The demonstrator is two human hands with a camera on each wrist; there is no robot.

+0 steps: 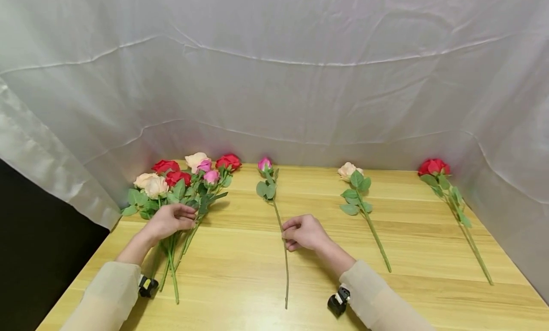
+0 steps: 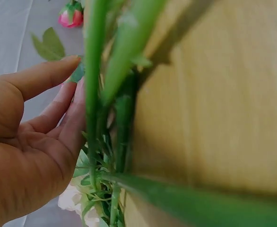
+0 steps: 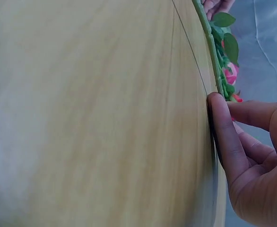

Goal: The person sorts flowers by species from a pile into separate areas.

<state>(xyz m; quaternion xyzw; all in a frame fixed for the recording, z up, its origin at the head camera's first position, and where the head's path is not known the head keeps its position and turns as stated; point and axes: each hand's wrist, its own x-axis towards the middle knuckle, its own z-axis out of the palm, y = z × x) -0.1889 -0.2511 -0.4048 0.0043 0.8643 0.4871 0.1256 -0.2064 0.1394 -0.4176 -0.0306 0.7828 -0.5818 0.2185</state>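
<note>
My right hand (image 1: 303,232) pinches the thin stem of a pink rose (image 1: 265,164) lying in the middle of the table. In the right wrist view, thumb and index finger (image 3: 223,137) meet at the green stem (image 3: 209,38), close over the wood. On the left, my left hand (image 1: 168,221) reaches over a bunch of red, peach and pink roses (image 1: 177,178). In the left wrist view its fingers are nearly straight beside the green stems (image 2: 95,75), with a bit of dark leaf (image 2: 78,72) showing between thumb and fingertips.
A single peach rose (image 1: 349,171) lies right of the middle, and a red rose (image 1: 434,167) lies near the right edge. Behind the wooden table (image 1: 240,274) hangs a pale grey cloth (image 1: 300,93). Each wrist wears a small black camera (image 1: 339,302).
</note>
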